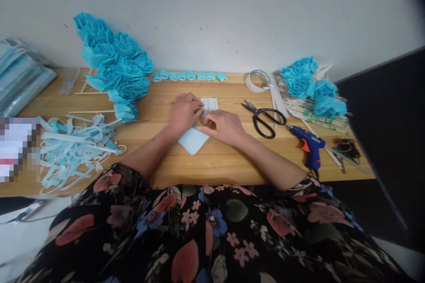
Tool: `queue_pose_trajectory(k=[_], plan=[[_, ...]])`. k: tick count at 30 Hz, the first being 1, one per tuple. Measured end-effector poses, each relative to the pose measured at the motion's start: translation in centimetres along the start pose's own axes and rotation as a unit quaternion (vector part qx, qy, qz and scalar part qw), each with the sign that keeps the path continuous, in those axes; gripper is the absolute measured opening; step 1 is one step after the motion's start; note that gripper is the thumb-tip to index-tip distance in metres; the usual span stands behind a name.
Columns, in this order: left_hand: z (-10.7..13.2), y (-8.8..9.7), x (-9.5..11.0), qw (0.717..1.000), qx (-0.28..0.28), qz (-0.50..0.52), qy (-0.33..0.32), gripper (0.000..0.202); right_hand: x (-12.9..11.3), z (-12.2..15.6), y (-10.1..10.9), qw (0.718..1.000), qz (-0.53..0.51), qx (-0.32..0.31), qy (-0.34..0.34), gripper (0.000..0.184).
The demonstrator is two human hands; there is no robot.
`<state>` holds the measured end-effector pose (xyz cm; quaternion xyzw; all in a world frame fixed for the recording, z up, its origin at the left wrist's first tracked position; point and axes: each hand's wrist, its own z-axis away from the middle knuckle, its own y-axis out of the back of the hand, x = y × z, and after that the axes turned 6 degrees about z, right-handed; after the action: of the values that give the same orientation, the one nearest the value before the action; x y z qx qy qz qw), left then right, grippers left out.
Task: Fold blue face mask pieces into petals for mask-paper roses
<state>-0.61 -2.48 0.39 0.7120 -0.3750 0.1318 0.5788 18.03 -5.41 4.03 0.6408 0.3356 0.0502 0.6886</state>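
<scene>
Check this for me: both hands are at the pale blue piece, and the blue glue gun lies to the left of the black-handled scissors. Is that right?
Not quite: the head view shows the blue glue gun to the right of the scissors. The left hand and right hand are indeed at the pale blue piece.

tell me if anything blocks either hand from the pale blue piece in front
Nothing visible does: the left hand and right hand are both at the pale blue piece. The black-handled scissors lie to the right, clear of both hands.
</scene>
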Motion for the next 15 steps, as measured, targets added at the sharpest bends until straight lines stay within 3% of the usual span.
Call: queue_pose_trajectory(k=[5,15], plan=[[-0.04,0.15,0.24,1.0,-0.007,-0.018,0.01,0.015,-0.45,-0.07,-0.62,0.998,0.03,-0.046,0.003,0.034],[-0.01,-0.11,-0.26,1.0,0.004,-0.016,-0.003,0.012,0.29,-0.4,-0.28,0.995,-0.037,-0.084,-0.029,0.017]])
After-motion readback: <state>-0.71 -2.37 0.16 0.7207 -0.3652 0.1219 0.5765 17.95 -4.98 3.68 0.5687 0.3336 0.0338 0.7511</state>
